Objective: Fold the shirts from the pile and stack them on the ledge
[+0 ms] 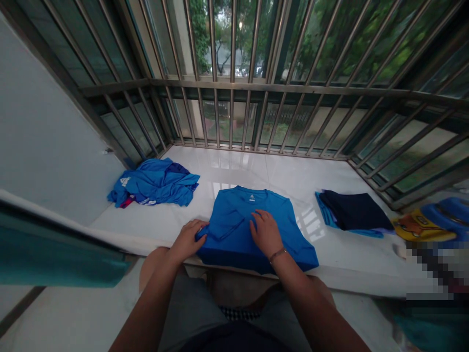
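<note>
A blue T-shirt lies spread on the white sill in front of me, its neckline with a small white logo toward the window. One sleeve is folded inward across the chest, and the lower part hangs at the sill's front edge. At the shirt's left side, my left hand is closed on a bit of its fabric. My right hand rests on the middle of the shirt, fingers apart and slightly bent, holding nothing.
Left on the white sill sits a crumpled heap of blue clothes. To the right lies a folded stack with a dark garment on top, beside a yellow and blue item. Metal window bars enclose the back; a teal curtain hangs at left.
</note>
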Available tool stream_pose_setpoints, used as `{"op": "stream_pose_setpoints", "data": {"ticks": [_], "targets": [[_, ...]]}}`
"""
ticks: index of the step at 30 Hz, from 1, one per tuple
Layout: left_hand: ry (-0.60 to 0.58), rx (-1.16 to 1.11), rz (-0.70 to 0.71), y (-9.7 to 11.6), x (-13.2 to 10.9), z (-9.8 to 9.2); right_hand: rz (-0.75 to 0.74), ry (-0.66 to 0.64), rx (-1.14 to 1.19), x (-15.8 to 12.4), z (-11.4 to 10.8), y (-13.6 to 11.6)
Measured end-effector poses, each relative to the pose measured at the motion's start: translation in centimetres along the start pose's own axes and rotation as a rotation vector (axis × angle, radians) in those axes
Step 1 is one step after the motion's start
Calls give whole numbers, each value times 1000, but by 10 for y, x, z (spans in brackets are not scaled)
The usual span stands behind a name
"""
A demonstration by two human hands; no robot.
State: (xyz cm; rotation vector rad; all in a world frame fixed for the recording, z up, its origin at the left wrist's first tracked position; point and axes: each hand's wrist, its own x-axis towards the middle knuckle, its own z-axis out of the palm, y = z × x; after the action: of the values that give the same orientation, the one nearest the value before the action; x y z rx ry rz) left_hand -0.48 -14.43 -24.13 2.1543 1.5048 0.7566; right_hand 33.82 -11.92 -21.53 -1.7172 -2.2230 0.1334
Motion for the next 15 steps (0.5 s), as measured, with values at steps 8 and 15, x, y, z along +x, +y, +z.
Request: {"op": "stream_pose_setpoints", "data": {"ticks": [8, 15], "targets": [[-6, -137, -58, -3, 2, -2, -43, -189, 42, 77, 18, -76], [132, -121, -148, -3, 6, 6, -112, -226, 13, 119, 39, -92]]}}
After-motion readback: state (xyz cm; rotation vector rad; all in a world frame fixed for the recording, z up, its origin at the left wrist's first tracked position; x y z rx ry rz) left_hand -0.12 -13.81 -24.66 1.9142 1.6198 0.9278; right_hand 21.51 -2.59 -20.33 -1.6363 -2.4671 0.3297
